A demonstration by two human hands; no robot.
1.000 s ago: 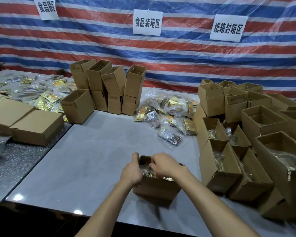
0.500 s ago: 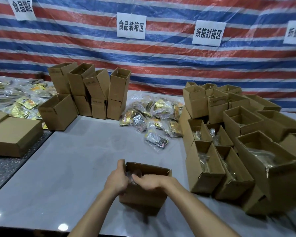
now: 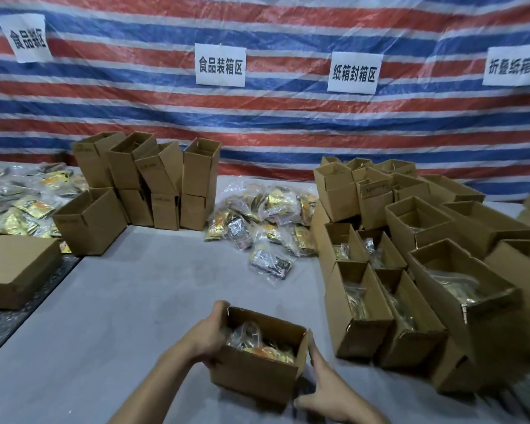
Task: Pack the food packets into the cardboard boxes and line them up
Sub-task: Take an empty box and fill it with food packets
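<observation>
**Head view.** An open brown cardboard box [image 3: 257, 367] stands on the pale grey surface [image 3: 135, 301], at the middle of its near edge. Clear-wrapped gold and orange food packets [image 3: 259, 344] fill the box almost to the rim.

- The left grip [image 3: 208, 338] is clamped on the left end wall, with the thumb at the far corner and the fingers curled round the near side.
- The right grip [image 3: 325, 384] is spread. Its fingers lie straight against the right end wall, and its thumb reaches along the near bottom edge.

A row of filled cardboard boxes [image 3: 361, 313] occupies the right side of the surface, near the held box but apart from it. A loose pile of packets [image 3: 266, 221] lies toward the far edge.

**Hazards.**

1. Only one grip encloses the box. If it is lifted with the right side merely pressed, it may pivot and slip.
2. The top is open and the fill is high, so tilting may spill packets.
3. Several boxes in the row sit crowded and askew. A hard push toward them may knock them out of line.
4. The box sits close to the near edge, so a pull toward the person may carry it off.
</observation>
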